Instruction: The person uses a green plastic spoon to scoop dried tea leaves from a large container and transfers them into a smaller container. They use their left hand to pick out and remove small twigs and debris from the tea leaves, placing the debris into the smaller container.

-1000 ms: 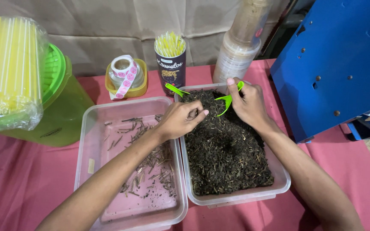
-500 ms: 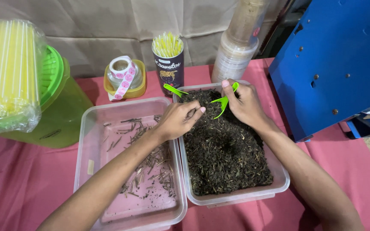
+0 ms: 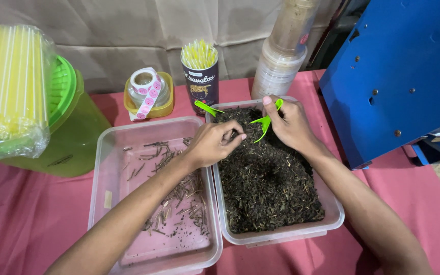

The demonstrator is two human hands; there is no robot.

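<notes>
A: The person's right hand [image 3: 292, 124] is gripping a small green scoop [image 3: 264, 125], fingers wrapped around its handle, and is holding it over the far end of the clear plastic tub [image 3: 336, 210] of dark dried leaves [image 3: 268, 178].

B: And the left hand [image 3: 211, 143]?

A: It is reaching across the tub's near wall, fingers curled in narrow with the tips pinching at something small in the leaves; what sits between them is too small to tell. A second green scoop [image 3: 207, 108] is lying on the tub's far left corner.

B: So where is the risk?

A: The left wrist is hanging right over the seam between this tub and the second clear tub [image 3: 103, 173], which is holding only pale stems [image 3: 176, 191] scattered over its bottom. If the pinch is slackening as the hand is crossing, the bit is probably dropping back into the leaves or into the gap between the tubs.

B: Anything else?

A: The scoop's blade is pointing down close to the left fingertips, so the two hands are crowding one spot; a nudge could flick leaves over the rim onto the pink cloth [image 3: 31, 214]. Also, the forearm is lying low over the stem tub and could drag stems out.
</notes>
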